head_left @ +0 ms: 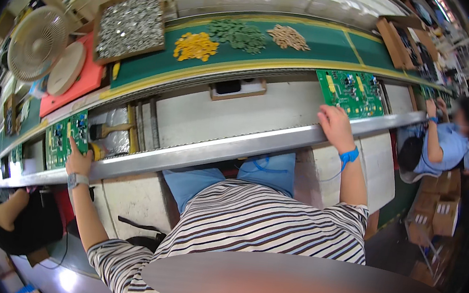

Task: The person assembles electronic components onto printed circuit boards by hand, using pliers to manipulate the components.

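My left hand (79,161) is at the near rail on the left, its index finger stretched out onto a green circuit board (58,145) fitted with small parts. Beside that hand are a yellow round item (97,151) and a wooden-handled brush (111,130). My right hand (337,128), with a blue wrist strap, is at the near left corner of a second green circuit board (354,96). Its fingers are bent at the board's edge; their tips are small in view. This board carries yellow and dark parts and lies across the conveyor rails.
Beyond the rails, a green shelf (162,72) bears piles of yellow parts (195,46), green parts (237,35) and tan parts (289,37). A box of silvery parts (132,27) and a fan (38,44) stand back left. A metal rail (222,151) crosses before me; a co-worker (446,140) is at right.
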`<state>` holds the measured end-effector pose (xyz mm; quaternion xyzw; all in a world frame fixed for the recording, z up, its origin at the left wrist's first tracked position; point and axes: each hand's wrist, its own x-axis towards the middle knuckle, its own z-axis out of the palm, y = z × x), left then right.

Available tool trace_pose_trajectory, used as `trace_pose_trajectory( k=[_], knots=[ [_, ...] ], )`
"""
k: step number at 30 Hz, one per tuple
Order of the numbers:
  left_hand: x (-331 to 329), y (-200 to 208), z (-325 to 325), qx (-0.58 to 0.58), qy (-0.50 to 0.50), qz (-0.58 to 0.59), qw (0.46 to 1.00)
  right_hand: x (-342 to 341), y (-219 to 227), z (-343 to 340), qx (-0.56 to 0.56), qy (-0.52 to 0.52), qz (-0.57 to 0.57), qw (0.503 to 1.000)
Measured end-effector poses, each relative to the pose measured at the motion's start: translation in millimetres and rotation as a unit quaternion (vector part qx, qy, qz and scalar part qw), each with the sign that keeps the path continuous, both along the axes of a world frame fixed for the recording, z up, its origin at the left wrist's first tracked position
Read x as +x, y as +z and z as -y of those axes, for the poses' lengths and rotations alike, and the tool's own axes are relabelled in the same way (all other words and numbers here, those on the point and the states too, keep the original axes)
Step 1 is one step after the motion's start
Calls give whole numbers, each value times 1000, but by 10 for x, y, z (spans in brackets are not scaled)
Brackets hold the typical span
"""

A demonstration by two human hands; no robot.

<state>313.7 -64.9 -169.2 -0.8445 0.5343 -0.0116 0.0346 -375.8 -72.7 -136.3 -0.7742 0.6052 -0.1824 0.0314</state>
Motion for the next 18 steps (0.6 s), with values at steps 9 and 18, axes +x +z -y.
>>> trace_pose_trajectory(
  k=[9,18],
  knots=[
    [-1296,395,-182,17,-194,-82,977,-1173,-107,319,-16,-232,-134,963],
    [-2176,483,-204,-7,-401,-93,911,337,129,1666,-134,10,-5,991]
  ],
)
